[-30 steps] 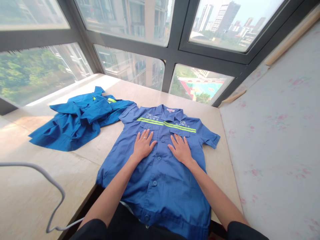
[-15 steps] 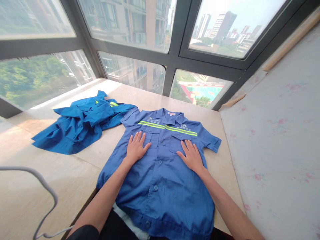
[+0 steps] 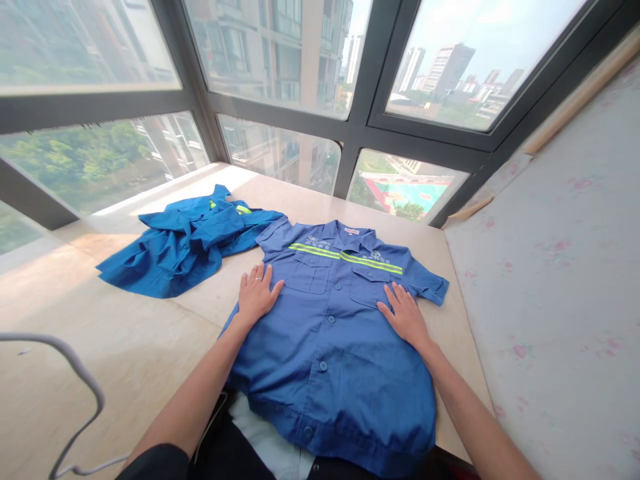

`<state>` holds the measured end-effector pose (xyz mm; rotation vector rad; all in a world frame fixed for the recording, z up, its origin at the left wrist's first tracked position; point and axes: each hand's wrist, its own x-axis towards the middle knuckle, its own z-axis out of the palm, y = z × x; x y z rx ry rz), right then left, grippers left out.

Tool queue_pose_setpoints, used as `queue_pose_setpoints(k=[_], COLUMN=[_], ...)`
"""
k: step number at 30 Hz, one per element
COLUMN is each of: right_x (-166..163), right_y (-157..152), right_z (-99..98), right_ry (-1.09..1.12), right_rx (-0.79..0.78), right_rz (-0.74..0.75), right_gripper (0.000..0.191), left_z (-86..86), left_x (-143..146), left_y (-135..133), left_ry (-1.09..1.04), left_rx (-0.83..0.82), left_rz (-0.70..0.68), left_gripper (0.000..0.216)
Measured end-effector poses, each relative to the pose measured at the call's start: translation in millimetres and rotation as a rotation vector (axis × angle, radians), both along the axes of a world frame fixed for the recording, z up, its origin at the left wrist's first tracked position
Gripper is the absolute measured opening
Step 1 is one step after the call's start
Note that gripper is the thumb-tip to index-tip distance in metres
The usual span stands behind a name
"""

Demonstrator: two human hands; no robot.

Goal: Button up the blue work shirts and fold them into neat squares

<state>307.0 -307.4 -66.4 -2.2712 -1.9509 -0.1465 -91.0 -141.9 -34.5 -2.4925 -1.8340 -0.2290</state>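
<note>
A blue short-sleeved work shirt (image 3: 330, 333) with yellow-green reflective stripes lies face up and buttoned on the beige tabletop (image 3: 125, 347). Its hem hangs over the near edge. My left hand (image 3: 256, 293) lies flat and open on the shirt's left side, under the left sleeve. My right hand (image 3: 406, 315) rests flat and open on the shirt's right side, beside the right chest pocket. A ring shows on the left hand.
A second, brighter blue garment (image 3: 185, 243) lies crumpled on the tabletop to the left of the shirt. A grey cable (image 3: 75, 373) loops at the lower left. Large windows (image 3: 280, 153) run behind the table. A pale floral-patterned wall (image 3: 555, 280) borders the right side.
Both hands have slid apart from the middle of the shirt's chest toward its sides, flat on the cloth. The view has shifted slightly.
</note>
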Motion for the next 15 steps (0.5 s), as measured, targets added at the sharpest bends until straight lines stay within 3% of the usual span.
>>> queue_pose_setpoints(k=[15], right_x=[-3], right_y=[-13], right_z=[7.9], right_ry=[0.002], right_rx=[-0.061], right_rz=[-0.048], right_gripper=[0.069], left_z=[3.8], left_x=[-6], left_y=[-12], left_ry=[-0.037], left_rx=[-0.040], left_rz=[0.017], left_gripper=[0.069])
